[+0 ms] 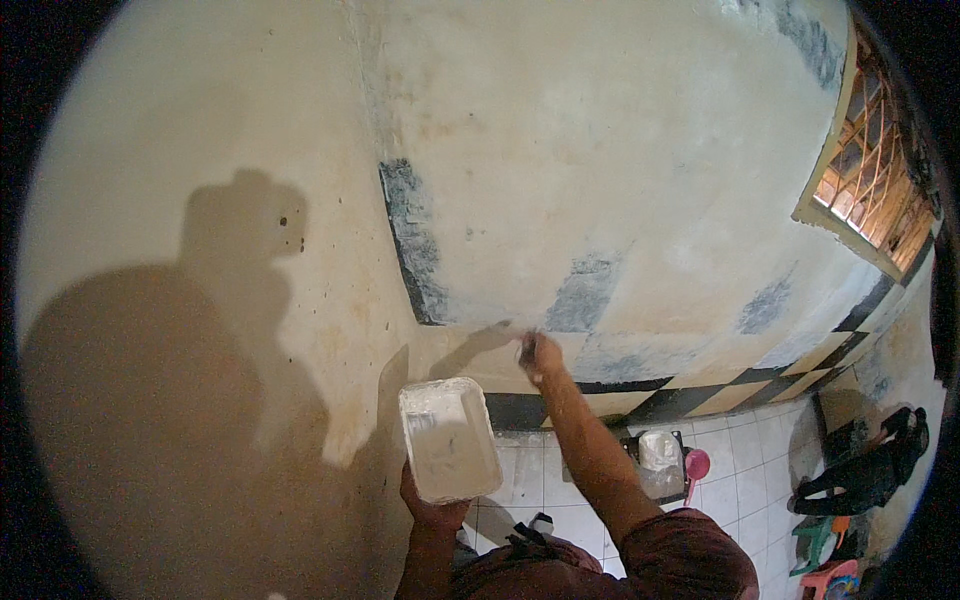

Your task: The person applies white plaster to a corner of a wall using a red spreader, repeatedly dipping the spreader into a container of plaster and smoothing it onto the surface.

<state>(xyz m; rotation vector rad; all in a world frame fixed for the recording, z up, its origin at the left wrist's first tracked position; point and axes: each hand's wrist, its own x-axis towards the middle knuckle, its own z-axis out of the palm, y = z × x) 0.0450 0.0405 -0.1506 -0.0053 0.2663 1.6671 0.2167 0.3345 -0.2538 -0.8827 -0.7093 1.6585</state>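
My left hand (432, 510) grips the lower end of a white rectangular tub (496, 455), tilted so its inside shows. Pale paint (455, 450) coats the inside. With fingers closed, my right hand (543, 358) is at the lower wall, right of the tub. In it is a small dark tool (527, 348), apparently a paintbrush; its tip is blurred against the wall. Around it the cream wall (600, 150) has dark patches (585, 290) thinly covered with streaky white. A darker strip (410, 240) runs along the corner at left.
Below the wall runs a black and cream checkered band (690, 400) above white floor tiles (740, 460). A white bag (659, 450) and a pink dipper (697, 465) are on the floor. At right are a barred window (880, 160), a person in dark clothes (865, 465) and plastic stools (828, 578).
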